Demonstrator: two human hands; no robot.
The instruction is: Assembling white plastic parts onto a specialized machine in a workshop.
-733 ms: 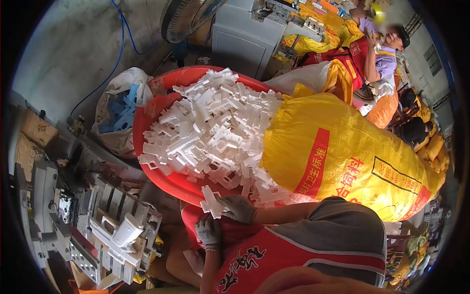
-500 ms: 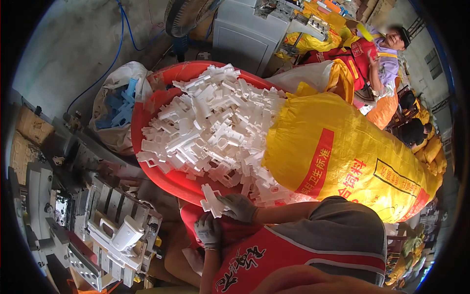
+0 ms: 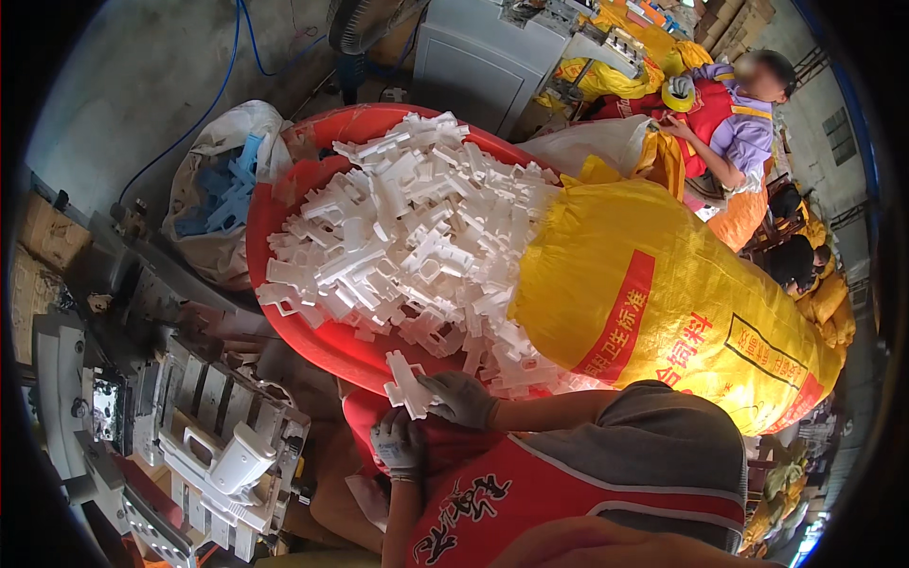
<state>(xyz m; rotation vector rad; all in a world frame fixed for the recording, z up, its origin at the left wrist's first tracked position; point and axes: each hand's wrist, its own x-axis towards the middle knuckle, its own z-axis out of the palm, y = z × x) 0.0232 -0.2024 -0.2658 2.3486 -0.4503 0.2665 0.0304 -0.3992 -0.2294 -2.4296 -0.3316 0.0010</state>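
In my right hand (image 3: 461, 398), which wears a grey glove, is a white plastic toy gun shell (image 3: 407, 385), gripped by its right side. My left hand (image 3: 398, 442), also gloved, is just below the shell with its fingers curled together. Whatever those fingers hold, if anything, is hidden. Both hands are over my red apron (image 3: 540, 478), by the near rim of a large red tub (image 3: 312, 350). A heap of similar white toy gun shells (image 3: 417, 237) fills the tub.
A big yellow woven sack (image 3: 653, 284) lies across the tub's right side. A white sack (image 3: 270, 123) of blue parts (image 3: 222, 194) stands behind left. At lower left is a machine fixture (image 3: 218, 464) with a white gun-shaped piece. A co-worker (image 3: 743, 123) sits at upper right.
My view has shifted slightly. The shell stays in my right hand, tilted a little differently, and my left hand remains close below it. The co-worker has leaned over, head turned down.
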